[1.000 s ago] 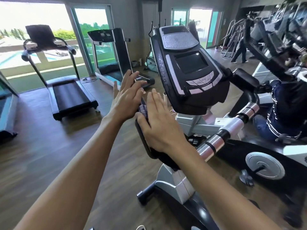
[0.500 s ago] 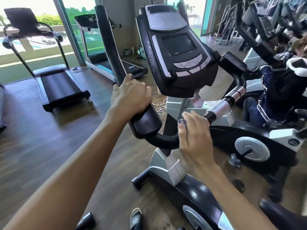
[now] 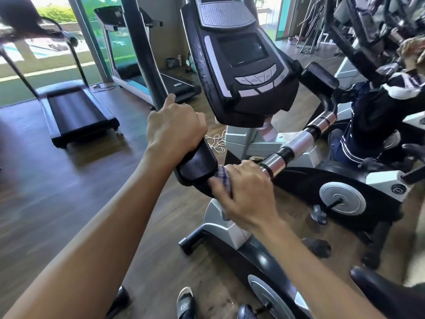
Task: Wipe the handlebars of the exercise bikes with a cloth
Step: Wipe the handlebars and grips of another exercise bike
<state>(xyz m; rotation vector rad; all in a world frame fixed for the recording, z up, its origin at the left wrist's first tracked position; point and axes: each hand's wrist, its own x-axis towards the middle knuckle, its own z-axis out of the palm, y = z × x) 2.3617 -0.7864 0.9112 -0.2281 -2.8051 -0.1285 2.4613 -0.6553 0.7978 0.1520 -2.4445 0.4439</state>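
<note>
Since half a second ago, the right hand [image 3: 247, 196] has been slid leftward along the handlebar [image 3: 197, 165] until it sits just beside the black padded grip, and a checked cloth [image 3: 222, 179] is now seen bunched under its curled fingers. At the largest scale, one exercise bike [image 3: 241, 72] with a dark console fills the centre. Two treadmills [image 3: 76, 111] are seen beyond, well apart from it, with open wooden floor [image 3: 57, 180] between. A seated person [image 3: 372, 125] is seen at the right edge. The left hand [image 3: 174, 132] is wrapped around the handlebar's upper left section. Two chrome bands are counted on the right bar.
</note>
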